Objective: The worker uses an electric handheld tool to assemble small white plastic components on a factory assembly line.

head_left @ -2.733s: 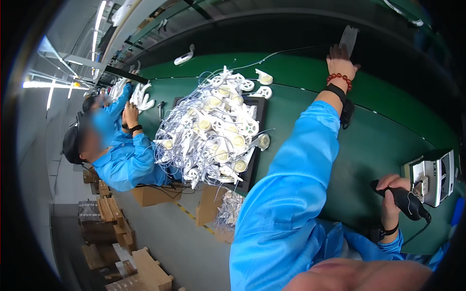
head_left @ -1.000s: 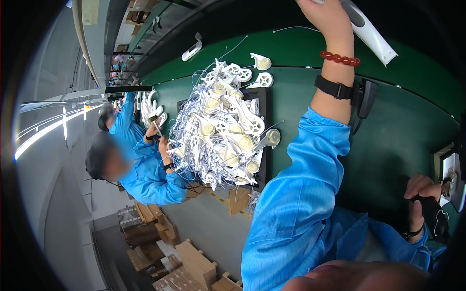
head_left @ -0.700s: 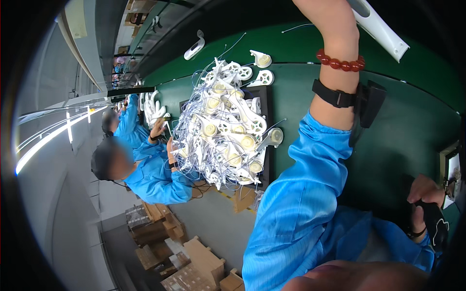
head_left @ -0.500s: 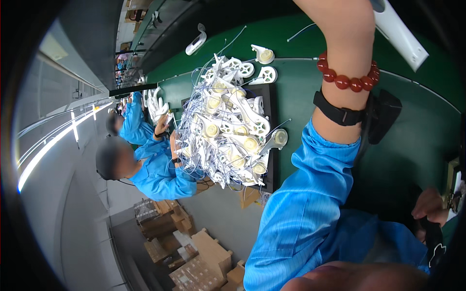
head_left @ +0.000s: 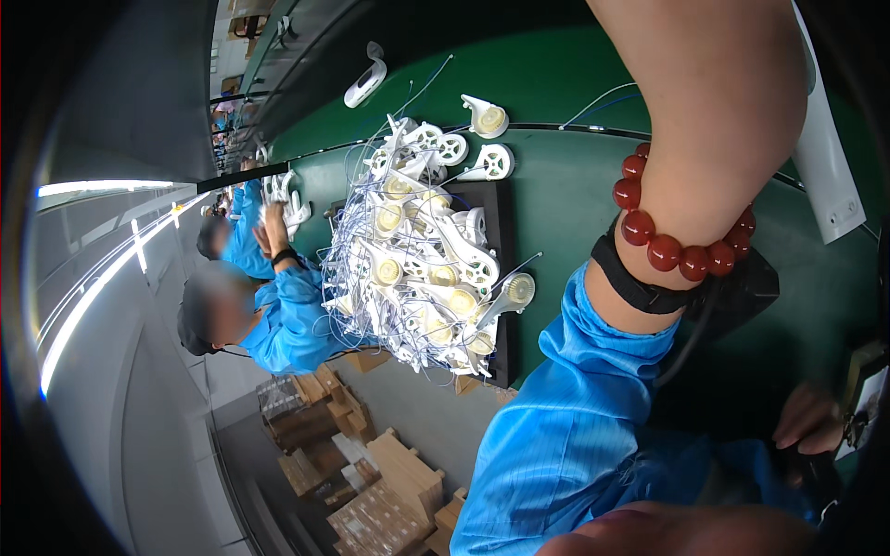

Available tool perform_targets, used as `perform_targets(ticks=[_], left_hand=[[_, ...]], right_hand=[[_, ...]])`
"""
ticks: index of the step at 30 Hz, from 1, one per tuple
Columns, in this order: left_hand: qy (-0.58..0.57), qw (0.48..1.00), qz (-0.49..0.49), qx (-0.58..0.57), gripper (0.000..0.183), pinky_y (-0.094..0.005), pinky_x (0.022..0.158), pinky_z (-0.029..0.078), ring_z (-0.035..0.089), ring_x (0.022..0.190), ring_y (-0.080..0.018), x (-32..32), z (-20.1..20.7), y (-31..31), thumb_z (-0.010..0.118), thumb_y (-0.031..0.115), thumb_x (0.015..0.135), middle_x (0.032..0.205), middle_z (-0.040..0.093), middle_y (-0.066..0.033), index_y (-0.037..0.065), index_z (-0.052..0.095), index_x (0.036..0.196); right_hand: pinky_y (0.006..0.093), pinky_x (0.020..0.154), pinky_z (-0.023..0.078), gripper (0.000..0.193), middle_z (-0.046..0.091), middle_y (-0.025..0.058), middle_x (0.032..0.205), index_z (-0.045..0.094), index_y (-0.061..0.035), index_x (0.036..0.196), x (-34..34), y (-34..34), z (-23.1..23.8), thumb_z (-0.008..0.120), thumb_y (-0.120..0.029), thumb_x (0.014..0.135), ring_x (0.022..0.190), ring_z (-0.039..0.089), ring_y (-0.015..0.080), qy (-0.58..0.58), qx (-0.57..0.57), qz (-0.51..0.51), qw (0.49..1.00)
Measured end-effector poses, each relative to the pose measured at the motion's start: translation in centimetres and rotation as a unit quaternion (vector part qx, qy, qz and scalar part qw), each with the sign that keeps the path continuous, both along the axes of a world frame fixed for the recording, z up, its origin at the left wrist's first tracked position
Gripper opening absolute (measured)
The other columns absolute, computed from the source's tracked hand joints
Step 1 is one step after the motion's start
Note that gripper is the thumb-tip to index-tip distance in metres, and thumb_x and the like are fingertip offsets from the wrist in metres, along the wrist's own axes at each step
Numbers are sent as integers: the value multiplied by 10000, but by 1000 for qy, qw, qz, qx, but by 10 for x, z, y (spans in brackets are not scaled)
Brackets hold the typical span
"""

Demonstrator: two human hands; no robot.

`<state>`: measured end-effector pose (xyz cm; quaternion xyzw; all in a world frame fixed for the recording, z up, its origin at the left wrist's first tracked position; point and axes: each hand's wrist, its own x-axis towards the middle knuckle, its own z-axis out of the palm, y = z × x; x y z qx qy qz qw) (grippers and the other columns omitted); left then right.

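Note:
My left forearm, in a blue sleeve with a red bead bracelet (head_left: 665, 252) and a black wrist strap (head_left: 640, 283), reaches up past the top edge. The left hand itself lies outside the picture. Beside and partly behind this forearm is a long white plastic housing (head_left: 828, 176); whether the hand touches it is hidden. What appears to be my right hand (head_left: 808, 422) is dim and blurred near the lower right edge, close to something dark. Its finger positions are unclear.
A dark tray (head_left: 503, 338) bears heaped white plastic parts (head_left: 431, 269) with pale round discs and thin wires. Loose white parts (head_left: 487, 118) lie on the green work surface (head_left: 575, 65). Co-workers in blue (head_left: 283, 320) sit at the left; cardboard boxes (head_left: 385, 505) stand on the floor.
My left forearm and the white housing have shifted right in view. The heap appears slightly farther left. The nearest co-worker's hand has risen from the heap's edge.

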<state>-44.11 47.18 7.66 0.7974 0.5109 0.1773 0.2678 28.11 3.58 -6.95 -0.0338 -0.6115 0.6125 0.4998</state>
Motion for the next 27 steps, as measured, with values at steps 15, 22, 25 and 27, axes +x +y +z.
perform_targets(ticks=[15,22,25,27], left_hand=[[136,975,-173,10,518,-333,1105,409,498,1344,-235,-75,-53,45,696,-45,798,1457,513,-97,73,602,1294],[61,979,-179,-77,497,-304,1061,463,528,1329,-215,-37,-75,51,647,-116,787,1475,521,-75,80,671,1243],[17,987,-135,-83,439,-303,1030,485,579,1278,-230,-23,-90,57,633,-147,757,1377,612,-78,63,711,1134],[121,940,-265,180,321,-287,975,513,645,1175,-222,-57,-66,47,634,-125,760,1257,688,-76,68,736,996]], right_hand=[[261,660,485,495,697,-7,1000,602,-182,1081,-17,0,22,897,-359,726,841,673,140,-56,-3,-59,997],[281,630,471,545,685,29,980,590,-150,1111,-17,-1,41,911,-330,709,814,663,168,-74,-19,-83,994],[282,627,472,540,680,27,970,586,-150,1108,-19,-12,43,908,-328,712,808,661,169,-75,-24,-98,992],[282,625,472,537,679,27,966,586,-150,1103,-26,6,45,908,-332,713,807,661,168,-70,-11,-83,994]])
